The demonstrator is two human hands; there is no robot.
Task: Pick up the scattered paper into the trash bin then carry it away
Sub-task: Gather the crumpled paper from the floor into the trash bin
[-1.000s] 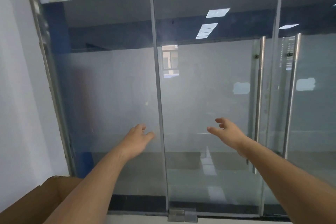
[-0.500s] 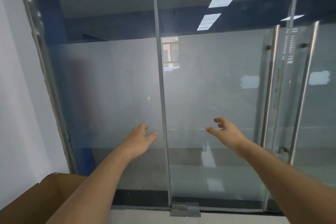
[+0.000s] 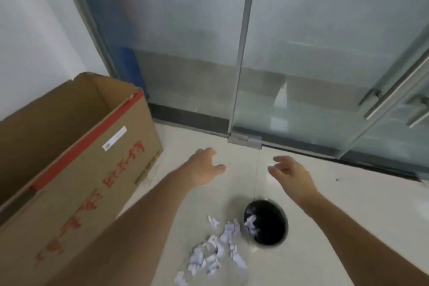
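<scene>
1. Pale floor tiles [image 3: 336, 251] run up to a glass partition [image 3: 325, 53]; an open cardboard box [image 3: 76, 169] stands on the left
2. Left hand [image 3: 202, 169] and right hand [image 3: 292, 176] hover spread and empty, above the floor beyond the trash bin [image 3: 267, 224]
3. Crumpled paper [image 3: 216, 253] lies heaped just beside the bin's left rim; at least one piece is already inside
4. Best move, I judge: crouch, gather several wads per grab, drop them straight over the opening
5. Motion blur hides how many pieces there are; the heap's lower edge is cut off
</scene>
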